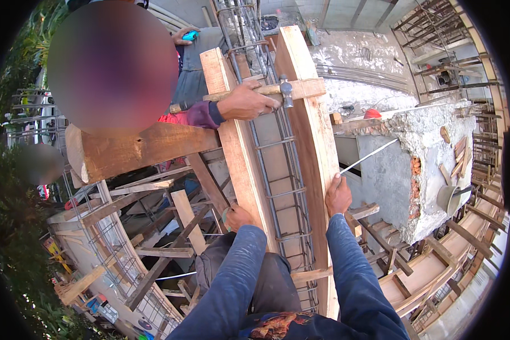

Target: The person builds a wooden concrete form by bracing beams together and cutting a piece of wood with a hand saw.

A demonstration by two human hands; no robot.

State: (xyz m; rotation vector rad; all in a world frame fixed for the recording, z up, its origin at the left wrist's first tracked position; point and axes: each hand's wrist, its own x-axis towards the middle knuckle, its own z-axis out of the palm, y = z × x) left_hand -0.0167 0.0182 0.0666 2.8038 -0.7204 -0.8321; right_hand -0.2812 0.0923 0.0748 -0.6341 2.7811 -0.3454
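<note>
Two long pale boards, a left board (245, 164) and a right board (317, 136), run away from me with a cage of steel rebar (292, 164) between them. My right hand (338, 195) is closed at the right board's outer edge, its thumb on a thin white rod (374, 156) that slants up to the right. Against the left board's outer side, my left hand (239, 219) is curled; something greenish shows at its fingers, too little to name. Ahead, a co-worker's hand (249, 102) rests over a hammer (287, 90) lying across the boards, beside a short wooden crosspiece (309, 89).
A thick brown beam (147, 150) meets the left board from the side. Loose timbers and props (181, 238) crowd below on the left. To the right stands a broken concrete block (391, 181) with a hard hat (450, 197) at its edge. The co-worker's other hand (186, 37) holds something turquoise.
</note>
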